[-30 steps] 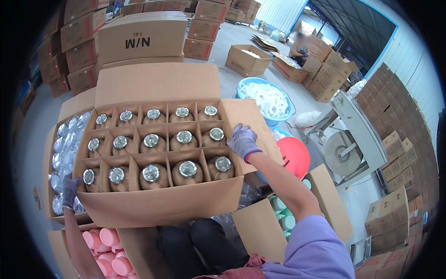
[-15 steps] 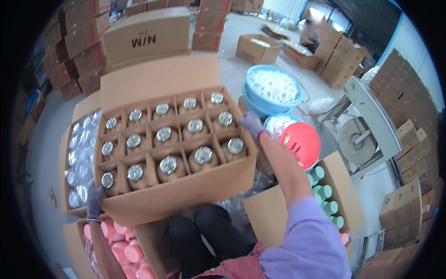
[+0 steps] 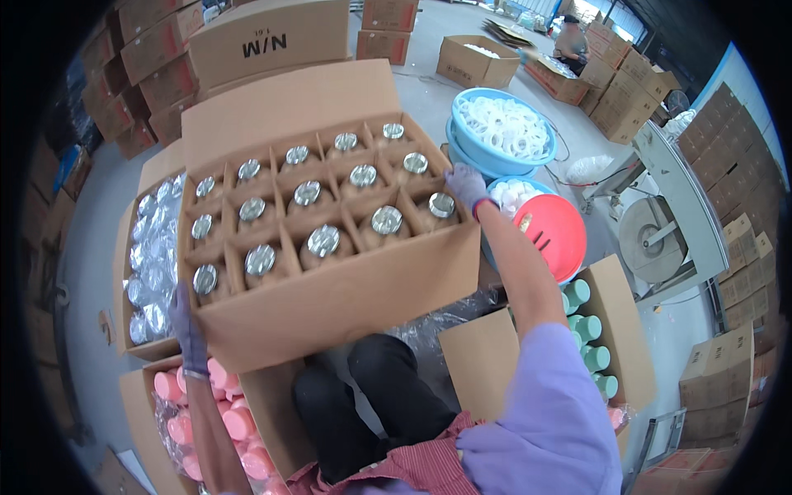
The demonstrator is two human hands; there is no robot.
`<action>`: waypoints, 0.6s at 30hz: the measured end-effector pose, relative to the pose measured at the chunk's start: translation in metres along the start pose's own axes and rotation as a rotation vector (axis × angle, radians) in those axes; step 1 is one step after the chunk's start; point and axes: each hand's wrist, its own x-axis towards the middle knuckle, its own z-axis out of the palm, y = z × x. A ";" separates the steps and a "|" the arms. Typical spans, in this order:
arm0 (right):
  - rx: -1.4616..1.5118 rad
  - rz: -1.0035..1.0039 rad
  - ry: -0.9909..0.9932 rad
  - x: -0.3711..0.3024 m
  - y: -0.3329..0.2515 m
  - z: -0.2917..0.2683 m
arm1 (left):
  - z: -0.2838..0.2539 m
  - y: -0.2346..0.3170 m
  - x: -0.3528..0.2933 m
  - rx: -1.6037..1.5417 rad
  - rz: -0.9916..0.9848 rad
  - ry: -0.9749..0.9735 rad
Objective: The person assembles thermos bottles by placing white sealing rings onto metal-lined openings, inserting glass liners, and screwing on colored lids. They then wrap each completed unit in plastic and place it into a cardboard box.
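A large open cardboard box stands in front of me, tilted slightly. Cardboard dividers split it into cells, and several bottles with shiny silver tops stand in them. My right hand, in a grey-purple glove, has its fingers closed over the box's right edge. On the near left corner, my gloved left hand presses along the side wall, its fingers partly hidden. Both hands hold the box between them.
Left is a box of clear, silvery-topped containers; below it, pink cups. Right are a blue tub of white rings, a red basin and a box of green-capped bottles. A grey machine stands beyond; a person sits far back.
The box has shifted a little away from me, with both hands on it. My left hand has slid slightly along the corner. The whole view has also tipped a little.
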 end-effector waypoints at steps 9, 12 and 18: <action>0.008 0.096 0.039 -0.028 -0.006 0.006 | -0.027 -0.058 0.059 0.234 -0.045 -0.237; -0.192 -0.125 0.072 -0.042 0.028 0.016 | -0.021 -0.050 0.019 0.248 -0.051 -0.057; -0.045 -0.047 -0.112 -0.057 0.003 0.005 | -0.085 -0.053 0.001 0.380 -0.103 0.016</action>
